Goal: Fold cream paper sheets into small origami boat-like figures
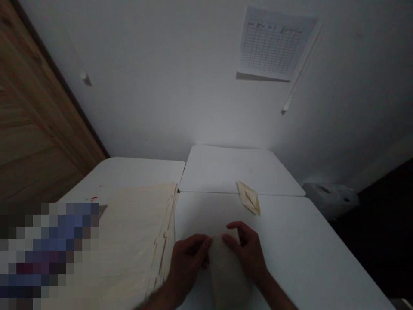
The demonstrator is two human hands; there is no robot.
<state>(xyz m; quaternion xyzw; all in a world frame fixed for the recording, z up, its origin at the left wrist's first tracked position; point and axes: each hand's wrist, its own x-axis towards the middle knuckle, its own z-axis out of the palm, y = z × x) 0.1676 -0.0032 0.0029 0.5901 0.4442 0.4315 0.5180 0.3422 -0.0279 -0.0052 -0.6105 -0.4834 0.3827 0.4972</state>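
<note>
My left hand (189,258) and my right hand (247,249) rest low in the middle of the white table (303,241), both with fingers curled onto a pale sheet of paper (226,271) that lies between them. The left fingers pinch the sheet's upper left edge, the right fingers press its upper right edge. A folded cream paper piece (249,197) lies on the table a little beyond my right hand. To the left of my left hand sits a stack of cream paper sheets (138,232).
A second white table (226,168) butts against the wall behind. A printed chart (274,43) hangs on the wall. A wooden door (35,120) is at the left. A blurred patch covers the lower left. A pale bag (332,198) lies at the right, beyond the table's edge.
</note>
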